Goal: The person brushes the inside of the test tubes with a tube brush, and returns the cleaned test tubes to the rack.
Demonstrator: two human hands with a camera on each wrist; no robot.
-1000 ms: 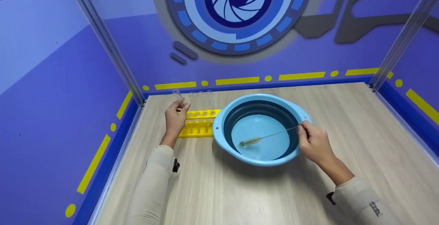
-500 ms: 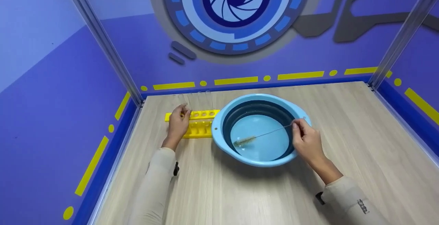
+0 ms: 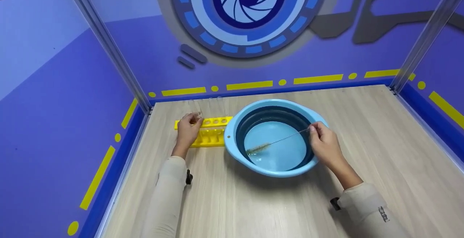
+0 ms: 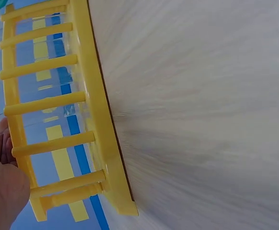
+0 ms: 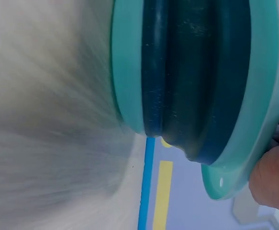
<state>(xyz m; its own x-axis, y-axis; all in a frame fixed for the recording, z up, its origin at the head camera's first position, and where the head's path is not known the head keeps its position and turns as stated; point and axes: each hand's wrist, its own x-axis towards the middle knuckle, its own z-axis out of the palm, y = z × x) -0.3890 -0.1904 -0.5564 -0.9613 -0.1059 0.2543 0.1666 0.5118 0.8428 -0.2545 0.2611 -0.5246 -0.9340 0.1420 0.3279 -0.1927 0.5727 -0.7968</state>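
My left hand [image 3: 188, 127] is at the yellow test tube rack [image 3: 216, 143], its fingertips pinched at a clear test tube [image 3: 192, 105] that stands in it. Further glass test tubes [image 3: 220, 106] stand upright along the rack, their tops rising above it. In the left wrist view the fingers [image 4: 5, 143] lie against the rack's top bar. My right hand [image 3: 325, 143] pinches the thin wire handle of a test tube brush [image 3: 259, 148] over the right rim of a blue basin [image 3: 277, 173]. The brush's bristle end slants down into the basin.
The basin stands right beside the rack, overlapping its right end in the head view. Both are on a wood-grain table [image 3: 235, 209]. Blue-purple panels [image 3: 137, 49] wall in the back and sides, with metal posts at the corners.
My left hand has brought its test tube down into the rack, and its fingertips have shifted slightly right. My right hand has moved a little left, carrying the brush across the basin.
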